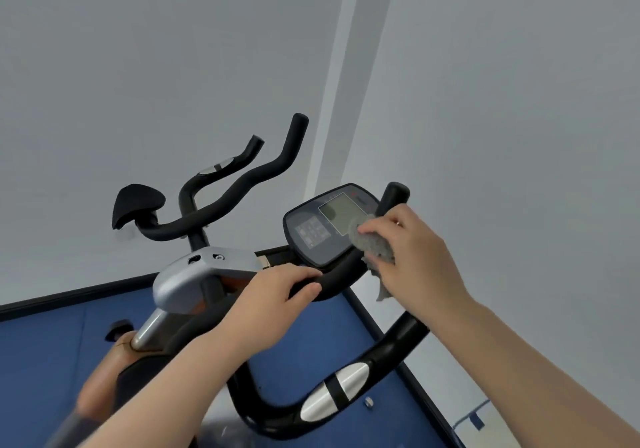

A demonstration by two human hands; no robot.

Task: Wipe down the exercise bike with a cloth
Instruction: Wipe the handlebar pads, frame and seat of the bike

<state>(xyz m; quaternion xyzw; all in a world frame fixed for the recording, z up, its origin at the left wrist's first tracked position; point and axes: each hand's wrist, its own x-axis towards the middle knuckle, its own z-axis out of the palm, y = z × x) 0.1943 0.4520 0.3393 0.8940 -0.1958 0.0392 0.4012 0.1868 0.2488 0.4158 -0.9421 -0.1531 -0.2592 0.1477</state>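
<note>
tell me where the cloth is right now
In the head view the grey cloth is right of centre, bunched under the right hand against the lower right edge of the bike's console.

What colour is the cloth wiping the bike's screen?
Grey; the cloth shows in the head view.

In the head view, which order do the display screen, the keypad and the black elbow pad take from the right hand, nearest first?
From the right hand:
1. Display screen, right by its fingertips.
2. Keypad, further left on the console.
3. Black elbow pad, far left.
</note>
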